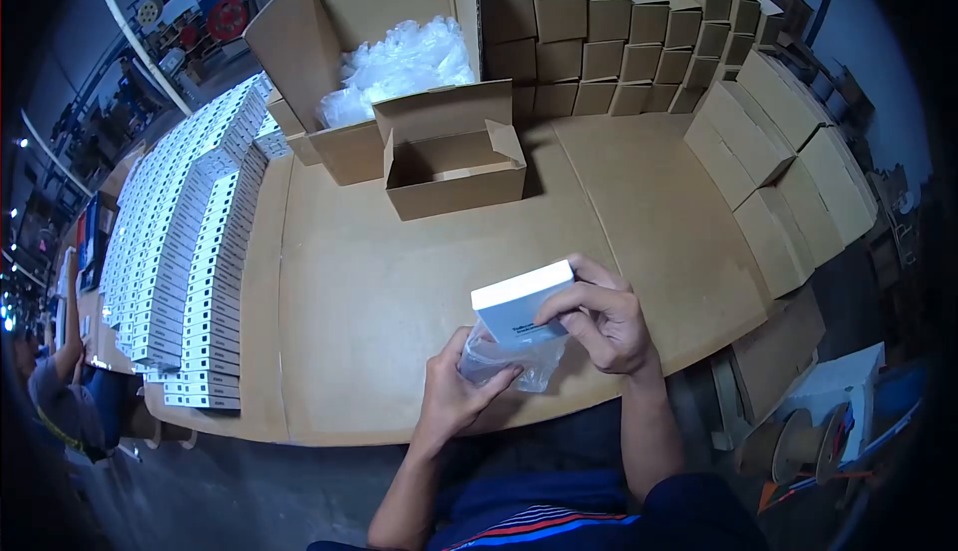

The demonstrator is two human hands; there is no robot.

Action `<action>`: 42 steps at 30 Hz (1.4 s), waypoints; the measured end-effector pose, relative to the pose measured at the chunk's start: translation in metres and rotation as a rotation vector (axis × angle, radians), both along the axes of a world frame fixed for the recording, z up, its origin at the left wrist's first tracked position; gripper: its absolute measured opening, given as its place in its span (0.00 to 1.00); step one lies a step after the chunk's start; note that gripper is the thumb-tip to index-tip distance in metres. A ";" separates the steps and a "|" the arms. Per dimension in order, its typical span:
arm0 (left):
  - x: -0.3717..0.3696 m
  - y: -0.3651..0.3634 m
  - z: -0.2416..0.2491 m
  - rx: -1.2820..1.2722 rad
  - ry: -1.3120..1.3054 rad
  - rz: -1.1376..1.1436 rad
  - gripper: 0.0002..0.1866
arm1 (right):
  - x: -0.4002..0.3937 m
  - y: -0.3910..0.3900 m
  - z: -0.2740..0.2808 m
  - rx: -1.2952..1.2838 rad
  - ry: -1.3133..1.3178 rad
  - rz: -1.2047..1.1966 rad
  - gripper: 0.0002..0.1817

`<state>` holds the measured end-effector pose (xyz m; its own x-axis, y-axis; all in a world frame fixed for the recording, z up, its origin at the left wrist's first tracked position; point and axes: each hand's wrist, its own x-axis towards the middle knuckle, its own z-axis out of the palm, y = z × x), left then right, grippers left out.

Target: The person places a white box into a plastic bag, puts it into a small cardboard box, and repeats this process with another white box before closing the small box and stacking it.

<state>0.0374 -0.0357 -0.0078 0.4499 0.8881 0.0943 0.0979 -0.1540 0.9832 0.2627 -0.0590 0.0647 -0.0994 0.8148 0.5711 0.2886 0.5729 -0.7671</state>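
A small white box (523, 301) with dark print on its side is pinched in my right hand (605, 321), thumb and fingers closed on its right end. Below it, my left hand (457, 379) grips a clear plastic bag (539, 363), its fingers wrapped around the left side. The lower edge of the white box overlaps the bag's mouth. Both hands are above the near part of the cardboard-covered table (379, 321). Beyond them stands an open brown carton (457, 190) with its flap raised.
Long stacks of small white boxes (190, 252) line the left side. Behind the carton, a large cardboard box (349, 157) holds clear plastic bags (409, 60). Brown cartons (589, 37) are piled at the back right, more cartons (778, 172) at the right edge. A person (75, 381) is at far left.
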 end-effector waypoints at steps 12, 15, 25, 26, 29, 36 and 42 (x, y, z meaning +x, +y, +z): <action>0.000 0.000 -0.003 -0.146 -0.119 -0.023 0.31 | -0.011 -0.003 -0.018 -0.303 0.234 0.059 0.22; -0.002 -0.002 -0.019 -0.391 -0.446 -0.076 0.26 | -0.009 -0.003 -0.027 -0.433 0.325 0.131 0.22; 0.013 0.001 -0.036 -0.336 -0.592 0.132 0.26 | -0.032 -0.012 -0.066 -0.505 0.846 -0.077 0.31; 0.013 0.002 -0.036 -0.321 -0.577 0.135 0.26 | -0.033 -0.014 -0.077 -0.549 0.912 -0.109 0.29; 0.007 0.005 -0.039 -0.268 -0.501 0.130 0.26 | -0.043 -0.017 -0.089 -0.497 0.976 -0.150 0.16; 0.008 0.002 -0.023 -0.073 -0.302 0.165 0.29 | -0.055 -0.015 -0.095 -0.349 1.023 -0.232 0.07; 0.006 0.005 -0.030 0.012 -0.294 0.117 0.31 | -0.053 -0.017 -0.091 -0.331 0.913 -0.218 0.10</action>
